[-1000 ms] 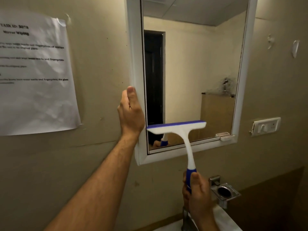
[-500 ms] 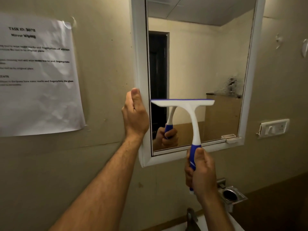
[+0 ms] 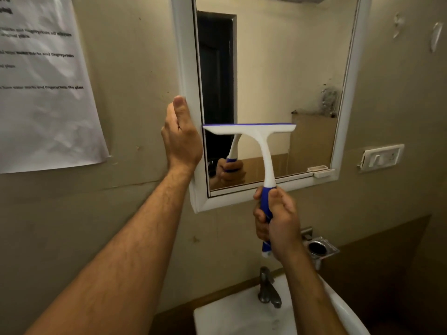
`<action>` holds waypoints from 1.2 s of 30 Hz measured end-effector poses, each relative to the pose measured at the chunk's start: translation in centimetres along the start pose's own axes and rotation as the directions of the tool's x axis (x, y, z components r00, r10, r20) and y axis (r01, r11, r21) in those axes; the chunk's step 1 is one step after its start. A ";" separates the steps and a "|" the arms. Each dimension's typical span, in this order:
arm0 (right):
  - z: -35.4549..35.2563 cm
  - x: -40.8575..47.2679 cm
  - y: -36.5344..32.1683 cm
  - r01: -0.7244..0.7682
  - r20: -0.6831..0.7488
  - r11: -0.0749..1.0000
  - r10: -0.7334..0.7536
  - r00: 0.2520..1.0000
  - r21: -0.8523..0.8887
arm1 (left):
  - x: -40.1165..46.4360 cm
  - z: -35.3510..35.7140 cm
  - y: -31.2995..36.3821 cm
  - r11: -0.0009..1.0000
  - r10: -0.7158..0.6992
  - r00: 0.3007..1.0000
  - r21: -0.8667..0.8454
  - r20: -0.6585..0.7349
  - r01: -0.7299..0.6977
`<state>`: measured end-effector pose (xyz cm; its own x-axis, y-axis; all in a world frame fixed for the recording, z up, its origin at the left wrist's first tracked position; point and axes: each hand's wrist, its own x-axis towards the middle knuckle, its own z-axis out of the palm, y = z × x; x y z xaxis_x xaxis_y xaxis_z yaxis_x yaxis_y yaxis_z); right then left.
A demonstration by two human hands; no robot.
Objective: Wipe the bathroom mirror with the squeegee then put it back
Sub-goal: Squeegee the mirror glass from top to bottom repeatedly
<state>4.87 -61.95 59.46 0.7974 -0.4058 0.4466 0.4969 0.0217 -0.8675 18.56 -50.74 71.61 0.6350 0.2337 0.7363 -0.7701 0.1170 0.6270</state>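
The white-framed bathroom mirror [image 3: 186,56] hangs on a beige wall. My left hand [image 3: 180,139] grips the frame's left edge, thumb up along the front. My right hand [image 3: 280,221] is closed round the blue handle of a white squeegee [image 3: 251,130], below the mirror's bottom edge. The squeegee's blue-edged blade lies level against the lower left part of the glass [image 3: 278,68], its left end next to my left hand. My right hand and the handle are reflected in the glass.
A white sink [image 3: 237,315] with a metal tap [image 3: 267,286] sits below the mirror. A metal holder [image 3: 319,249] is fixed to the wall right of my right hand. A switch plate [image 3: 382,157] is further right, and a printed sheet [image 3: 41,93] hangs at the left.
The blade has gone up the glass from near the mirror's bottom edge to its lower-middle part. My left hand has stayed on the frame. The view has tilted down onto the sink.
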 end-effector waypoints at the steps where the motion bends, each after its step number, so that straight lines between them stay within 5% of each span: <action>1: -0.2 -0.6 0.6 -0.023 -0.011 1.000 0.023 1.000 -0.014 | -0.1 0.0 0.1 1.000 -0.001 1.000 0.002 0.007 0.001; 7: -1.2 -4.4 3.3 -0.141 -0.081 0.987 0.135 0.988 -0.080 | -0.3 0.1 0.3 1.000 -0.008 1.000 -0.007 0.021 0.008; 12: -1.5 -2.6 1.1 -0.087 -0.068 0.984 0.078 0.995 -0.153 | 0.2 0.0 -0.7 0.998 0.038 0.999 0.055 0.018 -0.038; 36: -0.7 -1.9 2.3 -0.164 -0.200 0.981 0.141 0.969 -0.101 | -0.2 0.0 0.2 0.998 0.050 0.998 0.027 0.030 -0.050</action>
<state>4.24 -61.75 56.51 0.7748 -0.5733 0.2664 0.3220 -0.0046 -0.9467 18.28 -50.78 71.54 0.5976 0.2107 0.7736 -0.7992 0.0787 0.5959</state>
